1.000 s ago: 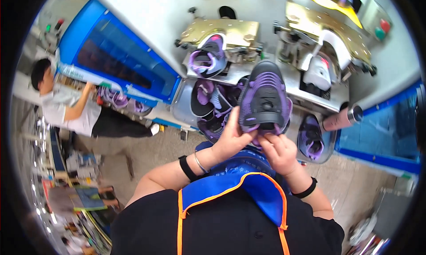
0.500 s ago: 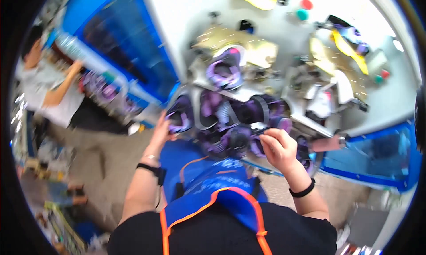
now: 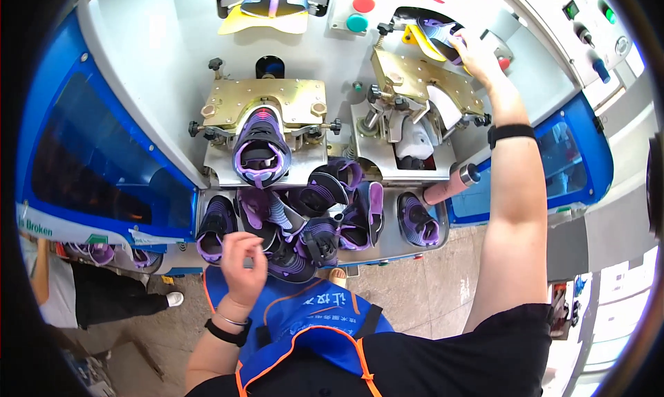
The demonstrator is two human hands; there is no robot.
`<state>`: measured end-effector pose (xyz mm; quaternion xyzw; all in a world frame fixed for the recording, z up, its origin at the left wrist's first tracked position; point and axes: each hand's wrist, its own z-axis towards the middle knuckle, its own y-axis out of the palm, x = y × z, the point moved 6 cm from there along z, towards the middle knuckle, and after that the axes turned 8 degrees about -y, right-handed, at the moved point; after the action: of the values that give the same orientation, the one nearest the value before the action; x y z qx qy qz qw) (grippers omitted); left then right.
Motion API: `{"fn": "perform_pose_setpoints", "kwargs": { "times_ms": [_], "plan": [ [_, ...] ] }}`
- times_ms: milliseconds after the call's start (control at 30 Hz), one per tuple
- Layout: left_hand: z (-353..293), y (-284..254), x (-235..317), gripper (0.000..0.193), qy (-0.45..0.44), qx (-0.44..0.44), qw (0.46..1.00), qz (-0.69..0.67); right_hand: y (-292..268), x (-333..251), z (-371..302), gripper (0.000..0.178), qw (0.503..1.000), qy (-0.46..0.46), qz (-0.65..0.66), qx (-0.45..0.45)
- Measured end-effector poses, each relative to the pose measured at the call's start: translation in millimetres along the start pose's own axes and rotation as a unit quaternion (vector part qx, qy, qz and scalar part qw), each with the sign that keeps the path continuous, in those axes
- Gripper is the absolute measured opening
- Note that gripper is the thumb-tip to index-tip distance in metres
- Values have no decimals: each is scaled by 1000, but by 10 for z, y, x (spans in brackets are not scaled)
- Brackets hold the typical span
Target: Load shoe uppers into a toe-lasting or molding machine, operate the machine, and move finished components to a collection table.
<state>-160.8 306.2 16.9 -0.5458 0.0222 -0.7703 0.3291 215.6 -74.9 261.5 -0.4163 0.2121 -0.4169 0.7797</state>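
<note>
My right hand [image 3: 476, 57] reaches to the upper right, with its fingers closed on the edge of a purple and black shoe upper [image 3: 437, 34]. That upper sits on a former with a yellow pad [image 3: 422, 44]. My left hand [image 3: 243, 264] hovers at the near edge of a metal tray, fingers curled and nothing visible in them. Beside it lie a black and purple shoe [image 3: 218, 225] and several more in a pile [image 3: 319, 241]. Another purple shoe upper [image 3: 263, 151] is fitted heel towards me in the left brass-coloured clamp [image 3: 294, 96].
A right clamp [image 3: 408, 75] holds a pale last [image 3: 415, 141]. At the tray's right end are one shoe [image 3: 417, 220] and a pink bottle [image 3: 449, 186]. Blue-framed doors flank the machine. Red and green buttons [image 3: 357, 22] sit on its back wall. Another person [image 3: 104, 293] stands at left.
The view has swung and sharpened. My right hand has gone from over the pile up to the upper at the right former. My left hand has left the shoe it touched and curled its fingers.
</note>
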Motion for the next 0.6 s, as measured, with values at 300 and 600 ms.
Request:
{"fn": "perform_pose_setpoints", "kwargs": {
  "times_ms": [300, 600],
  "plan": [
    [-40, 1055, 326, 7, -84, -315, 922, -211, -59, -1378, -2334, 17, 992, 62, 45, 102],
    [185, 2909, 880, 50, -417, -396, 637, -513, 431, -1222, -2611, 22, 991, 77, 103, 37]
  ]
}}
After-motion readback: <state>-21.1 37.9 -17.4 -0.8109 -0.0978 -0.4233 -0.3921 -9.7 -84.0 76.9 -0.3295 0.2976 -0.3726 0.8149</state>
